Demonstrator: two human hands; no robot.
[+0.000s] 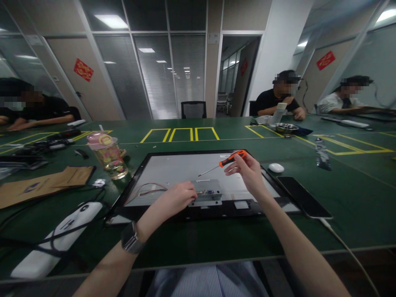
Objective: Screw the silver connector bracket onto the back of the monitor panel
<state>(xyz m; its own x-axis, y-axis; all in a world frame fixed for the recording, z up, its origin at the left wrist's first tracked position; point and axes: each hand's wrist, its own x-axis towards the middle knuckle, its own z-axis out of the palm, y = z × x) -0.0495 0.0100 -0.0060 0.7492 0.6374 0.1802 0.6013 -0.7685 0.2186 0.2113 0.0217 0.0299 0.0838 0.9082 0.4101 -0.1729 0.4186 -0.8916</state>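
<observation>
Right hand (246, 171) is closed round a screwdriver (229, 160); left hand (182, 194) hides part of a bracket (206, 202), its grip unclear.

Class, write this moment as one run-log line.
left hand: at metal bracket | right hand: holding screwdriver, shaft pointing leftward | below hands: flat panel on green table | beside panel: phone

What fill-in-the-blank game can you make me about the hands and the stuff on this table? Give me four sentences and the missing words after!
1. The right hand holds an orange and black ____.
2. The person wears a ____ at the wrist of the left hand.
3. The table is coloured ____.
4. In the picture, the phone lies to the ____ of the big flat panel.

Missing words: screwdriver; watch; green; right.
</observation>
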